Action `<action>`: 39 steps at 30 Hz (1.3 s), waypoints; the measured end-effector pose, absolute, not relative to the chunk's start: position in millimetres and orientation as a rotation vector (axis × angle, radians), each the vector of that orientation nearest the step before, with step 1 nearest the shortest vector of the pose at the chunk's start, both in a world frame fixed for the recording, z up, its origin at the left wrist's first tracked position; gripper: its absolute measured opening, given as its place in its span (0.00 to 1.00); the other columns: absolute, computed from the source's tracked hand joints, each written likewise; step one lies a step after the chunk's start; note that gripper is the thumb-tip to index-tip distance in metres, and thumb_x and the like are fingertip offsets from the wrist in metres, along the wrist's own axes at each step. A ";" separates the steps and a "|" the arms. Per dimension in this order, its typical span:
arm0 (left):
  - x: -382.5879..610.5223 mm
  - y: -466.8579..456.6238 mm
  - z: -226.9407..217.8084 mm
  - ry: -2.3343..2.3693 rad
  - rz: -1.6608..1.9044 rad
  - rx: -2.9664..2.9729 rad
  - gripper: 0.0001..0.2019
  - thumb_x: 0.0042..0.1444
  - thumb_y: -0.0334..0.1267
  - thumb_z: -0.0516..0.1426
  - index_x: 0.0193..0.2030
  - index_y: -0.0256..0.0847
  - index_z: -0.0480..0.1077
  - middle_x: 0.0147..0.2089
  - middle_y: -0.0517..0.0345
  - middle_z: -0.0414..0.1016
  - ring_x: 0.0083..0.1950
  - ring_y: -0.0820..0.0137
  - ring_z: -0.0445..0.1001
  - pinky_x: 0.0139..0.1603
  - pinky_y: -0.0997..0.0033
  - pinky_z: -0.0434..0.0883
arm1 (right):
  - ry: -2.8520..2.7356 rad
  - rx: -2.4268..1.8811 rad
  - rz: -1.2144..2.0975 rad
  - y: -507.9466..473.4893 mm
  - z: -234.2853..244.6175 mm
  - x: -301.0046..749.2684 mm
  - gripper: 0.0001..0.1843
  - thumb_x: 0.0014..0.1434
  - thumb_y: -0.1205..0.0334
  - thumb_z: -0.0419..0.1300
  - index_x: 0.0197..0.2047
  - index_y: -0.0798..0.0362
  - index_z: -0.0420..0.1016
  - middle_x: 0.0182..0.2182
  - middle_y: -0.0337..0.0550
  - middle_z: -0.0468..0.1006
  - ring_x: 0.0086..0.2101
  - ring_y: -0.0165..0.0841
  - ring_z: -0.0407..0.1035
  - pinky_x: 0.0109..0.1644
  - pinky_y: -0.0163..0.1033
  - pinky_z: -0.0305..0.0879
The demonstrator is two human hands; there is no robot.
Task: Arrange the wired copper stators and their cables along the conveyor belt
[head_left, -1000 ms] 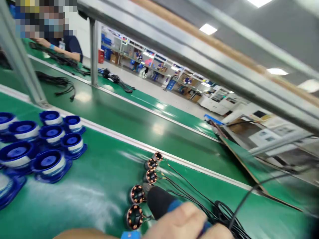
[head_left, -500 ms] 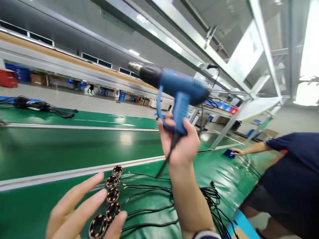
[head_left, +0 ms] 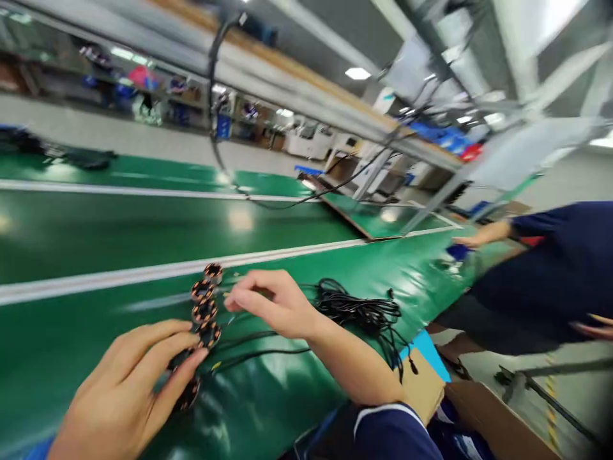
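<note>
Your left hand [head_left: 119, 396] occupies the lower left of the frame. Its fingers [head_left: 179, 364] are spread and nearly straight, closed on nothing, with the tips resting on the nearest members of the row of copper-wound stators [head_left: 204, 312].

The row runs from the centre of the frame down towards the lower left. It lies on the green worktop [head_left: 96, 243], just below the white stripe [head_left: 119, 276].

Your right hand [head_left: 280, 306] sits at the centre, just right of the upper stators. Its fingers are curled and the tips are drawn close together beside the stators. Blur hides whether they pinch anything.

Black leads [head_left: 258, 351] trail from the stators towards the right, passing under your right wrist. They end near a tangled cable bundle [head_left: 364, 310], right of centre.

At the right edge a co-worker in dark blue stands beside the worktop, with one hand [head_left: 479, 236] reaching onto it, well apart from yours. A cardboard box [head_left: 498, 415] shows in the lower right corner.
</note>
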State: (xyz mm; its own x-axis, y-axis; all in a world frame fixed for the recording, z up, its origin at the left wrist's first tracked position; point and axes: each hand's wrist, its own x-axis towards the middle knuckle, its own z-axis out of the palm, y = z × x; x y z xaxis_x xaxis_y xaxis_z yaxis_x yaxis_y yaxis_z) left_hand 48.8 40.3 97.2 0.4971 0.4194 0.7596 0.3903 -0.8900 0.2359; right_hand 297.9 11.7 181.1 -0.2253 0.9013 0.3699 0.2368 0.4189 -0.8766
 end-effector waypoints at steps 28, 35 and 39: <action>6.1 -12.4 52.4 0.763 0.623 2.655 0.12 0.70 0.37 0.55 0.57 0.49 0.74 0.56 0.57 0.73 0.55 0.71 0.74 0.55 0.73 0.71 | -1.531 -1.174 1.271 -29.2 32.3 281.6 0.13 0.68 0.52 0.61 0.43 0.53 0.80 0.38 0.44 0.81 0.41 0.34 0.75 0.50 0.41 0.70; 28.8 42.6 48.3 0.775 0.682 2.859 0.12 0.69 0.38 0.56 0.55 0.39 0.73 0.52 0.54 0.77 0.52 0.65 0.75 0.54 0.65 0.70 | -1.731 -1.318 1.096 -5.5 37.7 307.1 0.18 0.74 0.53 0.51 0.47 0.53 0.79 0.40 0.45 0.82 0.41 0.35 0.77 0.47 0.42 0.72; 26.5 54.7 48.1 0.612 0.542 2.830 0.12 0.71 0.36 0.53 0.55 0.44 0.74 0.52 0.58 0.77 0.50 0.69 0.74 0.51 0.71 0.70 | -1.368 -1.150 1.869 2.3 23.3 293.4 0.31 0.64 0.34 0.59 0.45 0.57 0.79 0.34 0.46 0.80 0.34 0.35 0.77 0.35 0.38 0.76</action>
State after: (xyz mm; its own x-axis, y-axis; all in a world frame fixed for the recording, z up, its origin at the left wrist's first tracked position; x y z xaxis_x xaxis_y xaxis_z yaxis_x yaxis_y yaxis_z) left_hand 26.5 54.7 48.1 0.8473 0.4313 0.3100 0.3597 -0.8954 0.2624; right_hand 293.4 2.3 23.3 -0.4837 0.8165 -0.3152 0.0538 -0.3317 -0.9419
